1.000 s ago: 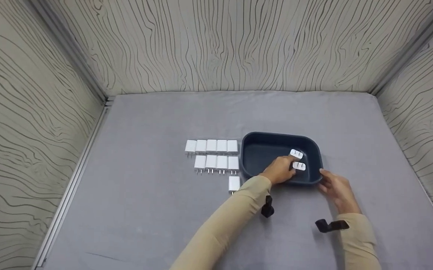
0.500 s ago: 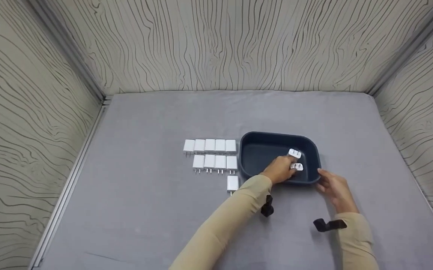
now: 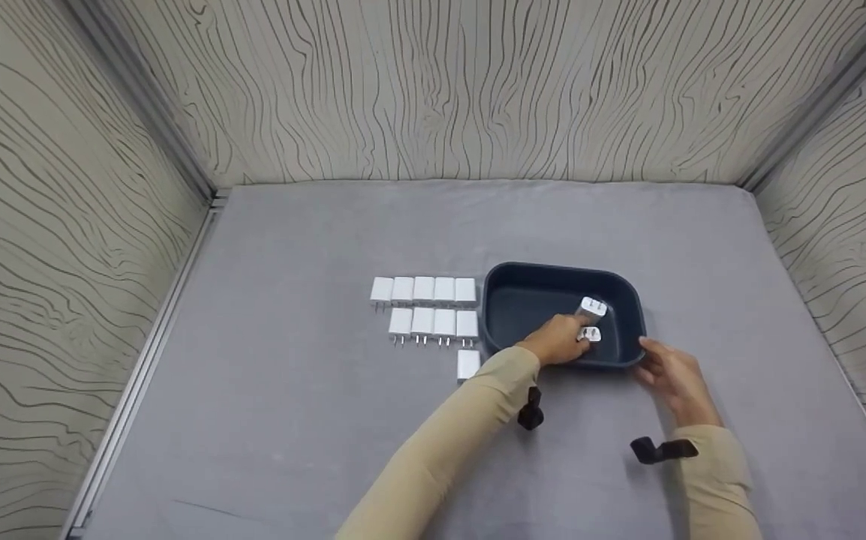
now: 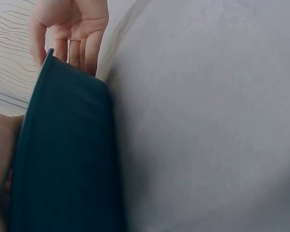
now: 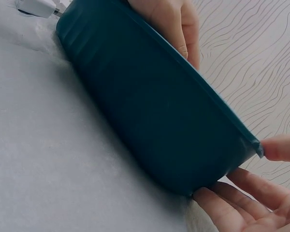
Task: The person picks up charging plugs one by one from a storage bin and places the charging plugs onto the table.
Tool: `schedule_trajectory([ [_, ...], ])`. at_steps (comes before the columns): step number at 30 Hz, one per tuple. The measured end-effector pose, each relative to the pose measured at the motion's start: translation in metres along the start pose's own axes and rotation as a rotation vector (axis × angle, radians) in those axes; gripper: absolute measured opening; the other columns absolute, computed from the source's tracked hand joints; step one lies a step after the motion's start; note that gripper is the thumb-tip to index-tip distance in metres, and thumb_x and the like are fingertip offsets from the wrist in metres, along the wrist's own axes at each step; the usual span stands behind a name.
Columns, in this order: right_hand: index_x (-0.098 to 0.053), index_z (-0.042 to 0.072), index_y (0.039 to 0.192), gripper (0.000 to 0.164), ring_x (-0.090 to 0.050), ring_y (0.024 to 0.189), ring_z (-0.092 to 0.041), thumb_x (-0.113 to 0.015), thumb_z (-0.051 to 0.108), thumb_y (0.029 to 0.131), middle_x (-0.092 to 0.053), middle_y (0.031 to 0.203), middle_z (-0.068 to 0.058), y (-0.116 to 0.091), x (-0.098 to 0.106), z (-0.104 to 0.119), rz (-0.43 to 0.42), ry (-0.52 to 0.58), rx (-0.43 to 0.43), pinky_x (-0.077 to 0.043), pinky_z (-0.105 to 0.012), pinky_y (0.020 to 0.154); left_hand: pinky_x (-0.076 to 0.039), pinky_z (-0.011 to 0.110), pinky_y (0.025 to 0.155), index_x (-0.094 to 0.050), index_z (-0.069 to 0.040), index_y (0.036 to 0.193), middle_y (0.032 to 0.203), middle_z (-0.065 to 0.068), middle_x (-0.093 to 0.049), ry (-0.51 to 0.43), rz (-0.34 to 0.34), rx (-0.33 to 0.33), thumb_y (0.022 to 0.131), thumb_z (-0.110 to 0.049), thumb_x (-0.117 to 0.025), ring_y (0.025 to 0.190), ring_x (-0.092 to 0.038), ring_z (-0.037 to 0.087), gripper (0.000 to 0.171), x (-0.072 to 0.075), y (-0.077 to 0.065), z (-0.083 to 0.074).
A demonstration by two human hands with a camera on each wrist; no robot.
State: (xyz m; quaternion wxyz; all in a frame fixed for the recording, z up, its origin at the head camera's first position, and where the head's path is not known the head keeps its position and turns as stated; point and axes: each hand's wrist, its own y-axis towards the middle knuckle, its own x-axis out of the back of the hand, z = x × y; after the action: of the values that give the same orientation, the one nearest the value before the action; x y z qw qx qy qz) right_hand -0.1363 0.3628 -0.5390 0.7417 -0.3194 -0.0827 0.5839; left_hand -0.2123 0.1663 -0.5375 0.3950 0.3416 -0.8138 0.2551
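Observation:
A dark blue rectangular bin lies on the grey cloth. My left hand reaches over its near wall and pinches a white charger plug between index finger and thumb, the prongs facing up. Just beyond the index finger, another white charger plug leans with its prongs up and part of its side showing. At the bin's near right corner, my right hand grips the rim, thumb on top. In the right wrist view, the fingers press the outer wall below.
Left of the bin, several white charger plugs form a back row, with a second row in front. A single charger plug lies nearer, beside the left sleeve. Patterned walls enclose the cloth-covered surface.
The near charger plug has shifted slightly left and is more covered by my left hand. The far one has tilted, showing more of its side. My right hand stays at the corner.

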Motion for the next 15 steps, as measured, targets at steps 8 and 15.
schedule_trajectory([
  [8, -0.066, 0.025, 0.079, 0.016, -0.066, 0.082, 0.004, -0.061, 0.017, 0.093, -0.071, 0.08, 0.016, 0.001, 0.0014, -0.0024, 0.003, -0.038, 0.02, -0.056, -0.015, 0.075, -0.047, 0.018, 0.069, -0.064, -0.009, 0.11, 0.1, 0.003, -0.074, 0.037, -0.001, -0.046, 0.094, -0.014, -0.053, 0.074, -0.05, 0.006, 0.02, 0.001, -0.0019, 0.0009],
  [15, -0.063, 0.026, 0.08, 0.014, -0.065, 0.083, 0.005, -0.063, 0.02, 0.092, -0.068, 0.08, 0.018, 0.0027, 0.0019, -0.0032, -0.001, -0.061, 0.019, -0.055, -0.015, 0.075, -0.049, 0.021, 0.068, -0.064, -0.009, 0.109, 0.097, 0.004, -0.073, 0.08, -0.014, -0.045, 0.095, -0.015, -0.052, 0.071, -0.049, 0.007, 0.02, 0.0023, -0.004, 0.0011],
])
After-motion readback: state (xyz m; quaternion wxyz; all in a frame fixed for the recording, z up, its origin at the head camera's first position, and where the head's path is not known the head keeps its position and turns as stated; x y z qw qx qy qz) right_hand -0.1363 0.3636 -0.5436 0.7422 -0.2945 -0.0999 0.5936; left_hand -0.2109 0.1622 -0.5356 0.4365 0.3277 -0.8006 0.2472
